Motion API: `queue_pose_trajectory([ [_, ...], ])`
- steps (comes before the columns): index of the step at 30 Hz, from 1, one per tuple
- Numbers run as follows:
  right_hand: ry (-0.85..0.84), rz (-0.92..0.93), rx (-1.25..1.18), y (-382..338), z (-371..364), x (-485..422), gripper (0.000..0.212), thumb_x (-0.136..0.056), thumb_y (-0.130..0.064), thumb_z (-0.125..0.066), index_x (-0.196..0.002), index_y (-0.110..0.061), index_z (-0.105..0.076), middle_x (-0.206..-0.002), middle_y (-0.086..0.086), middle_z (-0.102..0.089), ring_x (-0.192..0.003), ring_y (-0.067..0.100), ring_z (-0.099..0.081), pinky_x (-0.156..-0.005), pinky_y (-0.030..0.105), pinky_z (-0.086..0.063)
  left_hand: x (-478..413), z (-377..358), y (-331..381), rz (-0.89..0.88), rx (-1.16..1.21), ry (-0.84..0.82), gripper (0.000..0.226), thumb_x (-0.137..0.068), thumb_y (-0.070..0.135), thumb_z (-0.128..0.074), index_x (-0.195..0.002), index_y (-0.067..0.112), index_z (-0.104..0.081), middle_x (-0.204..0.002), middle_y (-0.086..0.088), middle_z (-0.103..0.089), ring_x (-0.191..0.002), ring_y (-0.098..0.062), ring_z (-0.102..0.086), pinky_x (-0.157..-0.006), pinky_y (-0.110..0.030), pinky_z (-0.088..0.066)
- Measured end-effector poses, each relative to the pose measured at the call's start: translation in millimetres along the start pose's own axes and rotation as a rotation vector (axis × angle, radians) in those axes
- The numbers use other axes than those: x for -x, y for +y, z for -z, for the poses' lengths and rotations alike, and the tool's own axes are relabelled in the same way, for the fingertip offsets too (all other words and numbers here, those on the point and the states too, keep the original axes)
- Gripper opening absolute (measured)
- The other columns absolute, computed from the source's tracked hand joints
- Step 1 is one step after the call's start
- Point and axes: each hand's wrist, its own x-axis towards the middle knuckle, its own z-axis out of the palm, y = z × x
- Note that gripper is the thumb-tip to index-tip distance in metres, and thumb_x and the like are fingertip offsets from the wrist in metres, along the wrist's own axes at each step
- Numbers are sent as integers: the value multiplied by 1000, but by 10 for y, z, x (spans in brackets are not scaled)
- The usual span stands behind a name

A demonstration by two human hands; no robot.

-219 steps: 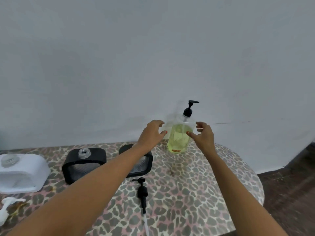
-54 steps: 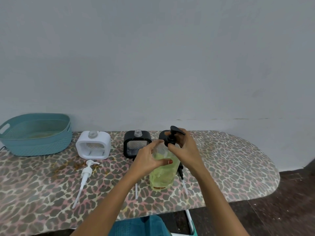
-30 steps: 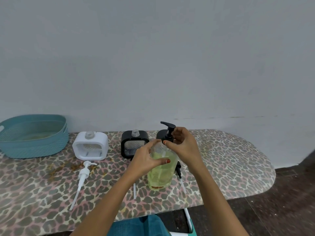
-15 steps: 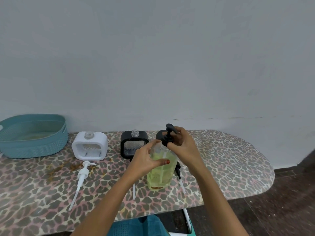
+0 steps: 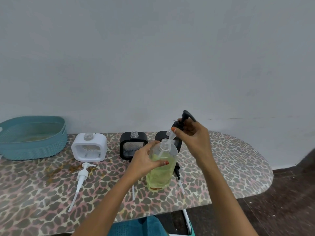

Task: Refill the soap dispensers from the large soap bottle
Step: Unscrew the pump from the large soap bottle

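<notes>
The black pump (image 5: 183, 118) has come up out of the large soap bottle (image 5: 160, 172); only its tube is in the neck. The bottle, about half full of yellow-green soap, stands on the counter (image 5: 235, 167). The left hand (image 5: 146, 160) grips its shoulder and the right hand (image 5: 194, 138) pinches the pump above. Behind stand a white dispenser (image 5: 89, 147), a black dispenser (image 5: 133, 143) and a second black dispenser (image 5: 178, 144), which is partly hidden.

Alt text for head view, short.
Right hand holds a black pump above the large soap bottle, tube partly inside; left hand grips the bottle on a leopard-print table. Behind: white dispenser, black dispenser, second black dispenser, all uncapped. White pump lies loose; teal basket left.
</notes>
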Motion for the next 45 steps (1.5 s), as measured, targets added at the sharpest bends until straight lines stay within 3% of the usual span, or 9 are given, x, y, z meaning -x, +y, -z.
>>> queue_pose_trajectory([
  [3,76,1,-63,-86,156,-42,25,-73,-18,-76,-96,-18,-65,-90,-2,-69,-82,5,-66,-72,13,-51,-6,-7,-20,1,15,-8,80,-40,60,-81,-111,48,-47,-125,8,-58,-116,-11,-55,-103,-40,-43],
  [6,141,3,-175,-128,336,-67,22,-75,-11,-73,-96,-12,-65,-85,-6,-69,-74,-5,-64,-65,5,-47,-13,-15,-46,5,15,-6,80,-39,61,-78,-112,48,-48,-124,8,-59,-115,-11,-55,-103,-39,-43],
  [17,245,63,-247,-319,592,-94,22,-74,-13,-74,-94,-20,-67,-91,-6,-70,-87,3,-66,-79,12,-51,2,-7,-26,10,-20,-14,93,-37,66,-74,-121,39,-47,-129,6,-56,-117,-14,-54,-104,-41,-42],
  [34,310,75,-357,-344,912,-76,17,-77,-13,-72,-91,-21,-67,-82,-12,-71,-90,2,-66,-79,13,-49,24,-10,29,21,-23,-6,88,-38,61,-80,-116,41,-47,-125,5,-59,-113,-14,-57,-101,-41,-45],
  [37,327,78,-376,-315,975,-70,23,-70,-24,-75,-91,-21,-67,-86,-9,-71,-94,5,-66,-84,17,-49,38,-11,38,23,-18,-4,89,-35,68,-76,-115,44,-46,-127,4,-58,-115,-16,-56,-102,-42,-45],
  [40,365,67,-432,-260,1116,-73,44,-52,-39,-76,-90,-20,-67,-81,-10,-73,-96,8,-65,-88,19,-50,65,-12,84,38,-9,2,86,-33,70,-74,-110,49,-43,-129,4,-55,-118,-19,-54,-102,-44,-43],
  [42,394,48,-463,-185,1244,-79,48,-49,-41,-76,-90,-19,-66,-80,-10,-72,-95,7,-65,-84,17,-51,77,-8,104,49,9,7,82,-36,63,-77,-108,48,-42,-125,8,-54,-118,-20,-53,-103,-44,-43],
  [45,460,-5,-476,5,1479,-82,47,-50,-41,-75,-90,-18,-65,-86,-8,-69,-92,5,-64,-78,13,-49,68,-20,110,43,19,15,74,-52,34,-82,-115,37,-43,-118,7,-55,-114,-18,-55,-101,-41,-44],
])
